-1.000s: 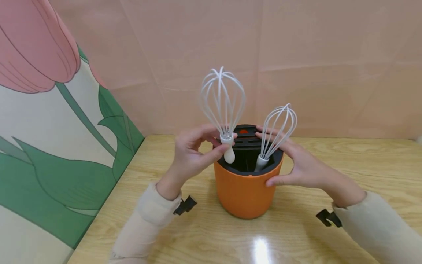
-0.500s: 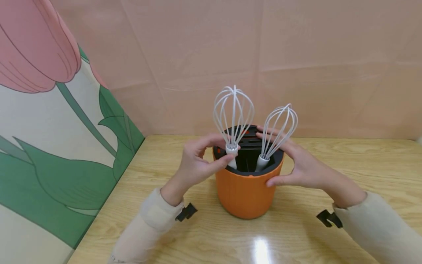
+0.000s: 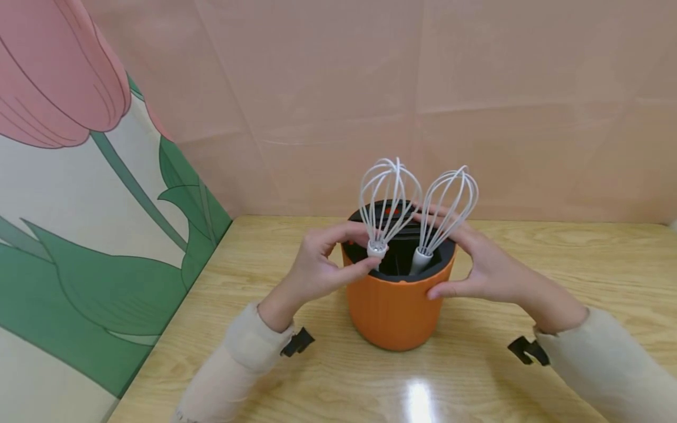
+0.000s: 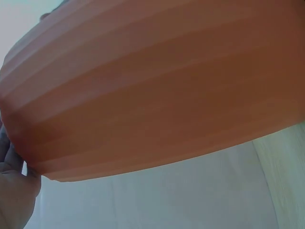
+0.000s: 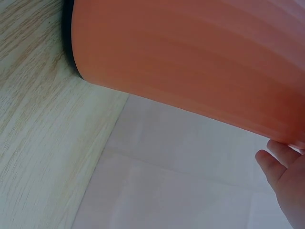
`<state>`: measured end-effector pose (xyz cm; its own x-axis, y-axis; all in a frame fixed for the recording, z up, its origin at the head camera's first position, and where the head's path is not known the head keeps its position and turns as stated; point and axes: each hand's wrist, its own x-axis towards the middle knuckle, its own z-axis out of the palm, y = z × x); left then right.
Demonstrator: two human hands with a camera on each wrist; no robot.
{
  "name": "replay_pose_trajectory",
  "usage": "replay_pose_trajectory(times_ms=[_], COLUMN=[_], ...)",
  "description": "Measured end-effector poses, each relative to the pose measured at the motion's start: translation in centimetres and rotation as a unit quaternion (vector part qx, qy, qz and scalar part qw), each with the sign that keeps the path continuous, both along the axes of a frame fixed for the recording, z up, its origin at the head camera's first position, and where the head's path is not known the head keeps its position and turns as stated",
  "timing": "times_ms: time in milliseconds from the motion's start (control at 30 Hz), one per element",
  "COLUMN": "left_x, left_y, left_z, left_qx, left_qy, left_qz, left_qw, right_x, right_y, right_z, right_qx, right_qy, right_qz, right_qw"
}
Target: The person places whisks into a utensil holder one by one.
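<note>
My left hand (image 3: 320,264) pinches the white handle of a whisk (image 3: 378,249) between thumb and fingers. The whisk stands nearly upright, its lower handle down inside the left of the orange utensil holder (image 3: 398,314) and hidden there. A second white whisk (image 3: 421,259) leans to the right in the same black opening. At the right of the holder, my right hand (image 3: 489,267) grips the rim, thumb in front and fingers behind. Both wrist views are mostly filled by the holder's ribbed orange wall (image 4: 143,95), with a few right fingers (image 5: 271,167) against it.
The holder stands on a light wood-grain table (image 3: 296,382). A peach sheet (image 3: 317,70) hangs behind it. To the left is a panel (image 3: 95,305) with a printed tulip. The holder's black top (image 3: 404,226) has narrow slots at the back.
My left hand has moved right and slightly down with its whisk, and the whisk's handle has gone down into the holder. My right hand and the other whisk have stayed put.
</note>
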<state>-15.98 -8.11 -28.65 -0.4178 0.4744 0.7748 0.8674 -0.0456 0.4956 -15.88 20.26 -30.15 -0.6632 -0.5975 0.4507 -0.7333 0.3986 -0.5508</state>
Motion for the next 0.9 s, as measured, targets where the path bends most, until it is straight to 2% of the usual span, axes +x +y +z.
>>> replay_pose_trajectory(times_ms=[367, 600, 900], left_x=[-0.2, -0.1, 0.0], left_y=[-0.1, -0.4, -0.3], left_z=[0.1, 0.9, 1.7], left_qx=[-0.055, -0.118, -0.154], left_qy=[0.005, -0.024, -0.042], left_qz=[-0.008, -0.013, -0.024], left_qw=[0.9984, 0.9926, 0.9869], right_x=[0.2, 0.1, -0.1], right_y=[0.1, 0.2, 0.4], right_z=[0.0, 0.1, 0.0], right_qx=[-0.002, -0.006, -0.014], right_qy=[-0.014, 0.002, 0.010], right_qz=[-0.007, 0.004, 0.006], right_qw=[0.9999, 1.0000, 0.9998])
